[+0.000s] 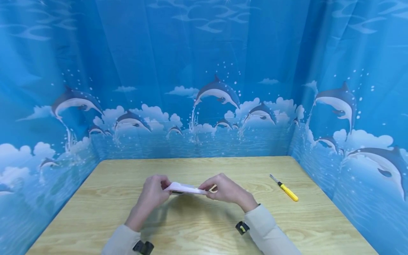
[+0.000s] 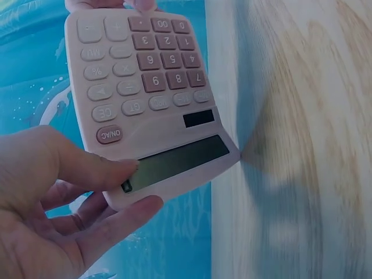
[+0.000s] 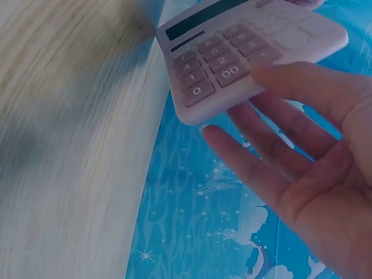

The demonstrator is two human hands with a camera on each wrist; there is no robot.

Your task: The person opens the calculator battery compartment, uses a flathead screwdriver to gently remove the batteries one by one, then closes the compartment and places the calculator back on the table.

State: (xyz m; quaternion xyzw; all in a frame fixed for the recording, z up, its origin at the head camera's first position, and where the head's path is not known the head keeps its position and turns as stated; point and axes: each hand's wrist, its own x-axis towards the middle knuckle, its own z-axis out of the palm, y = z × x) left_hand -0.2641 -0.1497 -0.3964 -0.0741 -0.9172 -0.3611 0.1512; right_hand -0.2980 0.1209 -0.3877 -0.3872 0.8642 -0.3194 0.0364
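A pink calculator (image 2: pixel 131 136) with darker pink number keys is held up between both hands, its back turned toward the head camera. My left hand (image 1: pixel 153 193) pinches the end with the display (image 2: pixel 177 163), thumb on the face at the display's edge and fingers behind. At the opposite end my right hand (image 1: pixel 224 191) grips the edge by the number keys (image 3: pixel 218 64), thumb on the key side and fingers underneath. One long edge of the calculator is close against the tabletop in both wrist views.
A yellow-handled screwdriver (image 1: pixel 288 191) lies on the wooden table (image 1: pixel 127 170) to the right of the hands. Blue curtains (image 1: pixel 204 53) printed with dolphins stand along the table's back and sides.
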